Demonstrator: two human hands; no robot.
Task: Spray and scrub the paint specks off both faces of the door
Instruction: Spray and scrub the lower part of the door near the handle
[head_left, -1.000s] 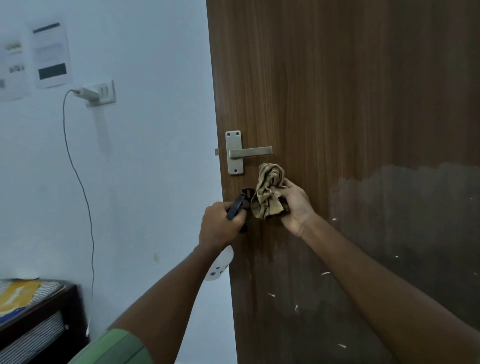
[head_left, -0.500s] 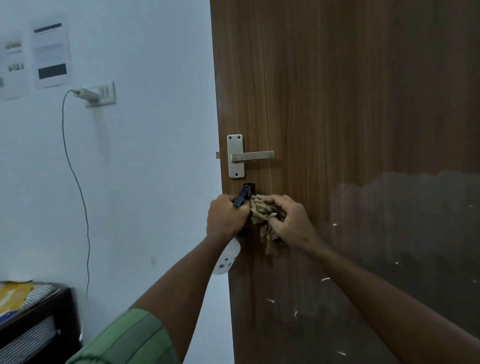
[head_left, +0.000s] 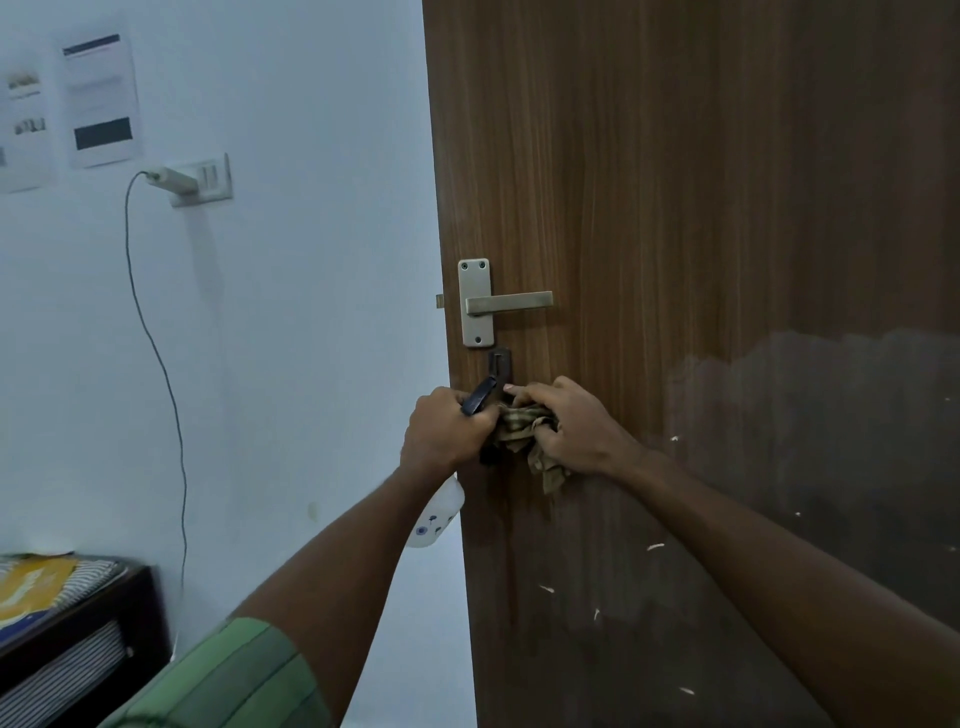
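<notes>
A brown wood-grain door (head_left: 701, 182) fills the right half of the view, its free edge running down the middle. White paint specks (head_left: 655, 546) dot its lower part, beside a darker wet patch (head_left: 831, 441). My left hand (head_left: 444, 428) grips a spray bottle by its black trigger head (head_left: 480, 395); the white bottle body (head_left: 439, 517) hangs below my wrist. My right hand (head_left: 574, 428) clutches a crumpled tan cloth (head_left: 524, 431) against the door, just below the metal lever handle (head_left: 506, 302). The two hands nearly touch.
A pale blue wall (head_left: 311, 260) stands left of the door, with a socket and plugged charger (head_left: 192, 179) whose cable hangs down. Papers (head_left: 101, 98) are stuck on the wall. A dark shelf with striped and yellow items (head_left: 57, 613) sits at lower left.
The right hand turned over, bunched the cloth and pressed it against the door next to the spray head. Both hands rose slightly toward the handle.
</notes>
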